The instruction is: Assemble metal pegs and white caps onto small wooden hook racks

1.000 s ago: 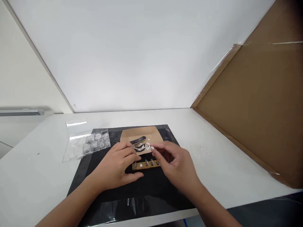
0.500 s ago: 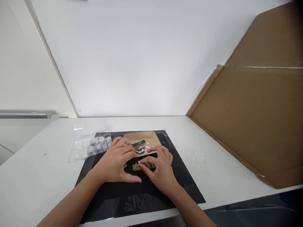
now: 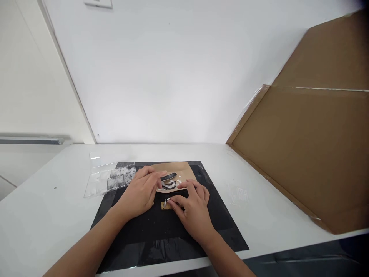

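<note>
My right hand (image 3: 191, 211) pinches a small white piece (image 3: 168, 199) between thumb and forefinger. Right beside that piece, a short clear tube (image 3: 165, 202) stands on a small brown block (image 3: 165, 206); the right fingers cover the rest of the block. My left hand (image 3: 141, 192) hovers at the left edge of a brown paper sheet (image 3: 173, 167), its fingers partly stretched and its thumb largely hidden. Near those fingertips, small white bits (image 3: 170, 184) lie scattered on the paper below a dark elongated strip (image 3: 168, 176).
A black mat (image 3: 155, 231) lies under everything on the white table (image 3: 43, 223). A clear compartment box (image 3: 98, 182) with its lid raised sits at the left. A cardboard panel (image 3: 302, 154) rises along the right, and a white wall (image 3: 167, 77) stands behind.
My left hand has drawn its thumb in and moved its fingers up toward the white bits on the paper. The right hand keeps its pinch by the tube. The view has tilted slightly upward.
</note>
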### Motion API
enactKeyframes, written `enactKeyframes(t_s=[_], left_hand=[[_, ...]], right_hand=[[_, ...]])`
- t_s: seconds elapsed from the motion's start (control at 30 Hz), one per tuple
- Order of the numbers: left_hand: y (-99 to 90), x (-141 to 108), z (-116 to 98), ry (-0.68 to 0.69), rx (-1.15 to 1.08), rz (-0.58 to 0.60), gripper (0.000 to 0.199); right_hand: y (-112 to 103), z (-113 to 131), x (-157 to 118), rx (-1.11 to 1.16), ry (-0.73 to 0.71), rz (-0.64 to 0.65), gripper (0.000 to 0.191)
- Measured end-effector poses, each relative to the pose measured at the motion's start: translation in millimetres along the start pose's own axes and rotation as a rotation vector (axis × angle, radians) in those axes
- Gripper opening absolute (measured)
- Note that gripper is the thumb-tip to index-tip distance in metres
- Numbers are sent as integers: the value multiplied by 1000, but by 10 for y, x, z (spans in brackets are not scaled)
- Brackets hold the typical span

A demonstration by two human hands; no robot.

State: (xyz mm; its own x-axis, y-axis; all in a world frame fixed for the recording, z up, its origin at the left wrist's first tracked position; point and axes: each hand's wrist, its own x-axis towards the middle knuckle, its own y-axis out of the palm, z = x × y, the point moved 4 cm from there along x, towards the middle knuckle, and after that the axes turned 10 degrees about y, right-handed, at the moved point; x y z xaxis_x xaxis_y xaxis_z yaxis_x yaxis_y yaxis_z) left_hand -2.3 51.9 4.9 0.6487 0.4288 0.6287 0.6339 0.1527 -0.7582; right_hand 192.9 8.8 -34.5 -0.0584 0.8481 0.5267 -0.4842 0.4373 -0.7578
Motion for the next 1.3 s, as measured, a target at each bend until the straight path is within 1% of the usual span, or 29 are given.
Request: enactKeyframes(t_s=[0.17, 0.33, 0.5, 0.57, 0.6, 0.7, 0.8, 0.87, 0.93, 1.03, 1.1, 1.2, 1.3], left_hand=[[-1, -7, 14, -66, -10, -50, 62], [-8, -5, -12, -51, -28, -69, 65], [-1, -9, -29, -41, -28, -51, 67], [-5, -7, -33, -40, -17, -39, 66], [-9, -4, -35, -34, -10, -33, 64], [-21, 6, -41, -15, 26, -16, 51], [-30, 11, -41, -3, 49, -14, 38], [-42, 13, -45, 4, 44, -29, 36], [-60, 20, -54, 2, 15, -50, 35], [-84, 41, -91, -8, -96, -51, 32], [-86, 57, -132, -3, -192, -36, 31], [-74, 72, -179, 7, -267, -63, 36], [-43, 74, -173, 14, -240, -126, 37]], right_hand=[[-22, 32, -27, -37, -70, -37, 18], [-58, 33, -36, -44, -92, -40, 13], [-73, 30, -38, -68, -111, -48, 8], [-66, 18, -39, -59, -108, -41, 3], [-63, 9, -39, -50, -103, -40, 4], [-55, -8, -38, -23, -93, -27, 20], [-64, -3, -36, 13, -94, -24, 29], [-89, 1, -31, 45, -95, -41, 34], [-135, -5, -7, 70, -98, -86, 41], [-246, -26, 115, 94, -119, -168, 58], [-328, -27, 275, 111, -147, -191, 65], [-405, 10, 583, 130, -201, -165, 65], [-385, 67, 830, 153, -271, -142, 71]])
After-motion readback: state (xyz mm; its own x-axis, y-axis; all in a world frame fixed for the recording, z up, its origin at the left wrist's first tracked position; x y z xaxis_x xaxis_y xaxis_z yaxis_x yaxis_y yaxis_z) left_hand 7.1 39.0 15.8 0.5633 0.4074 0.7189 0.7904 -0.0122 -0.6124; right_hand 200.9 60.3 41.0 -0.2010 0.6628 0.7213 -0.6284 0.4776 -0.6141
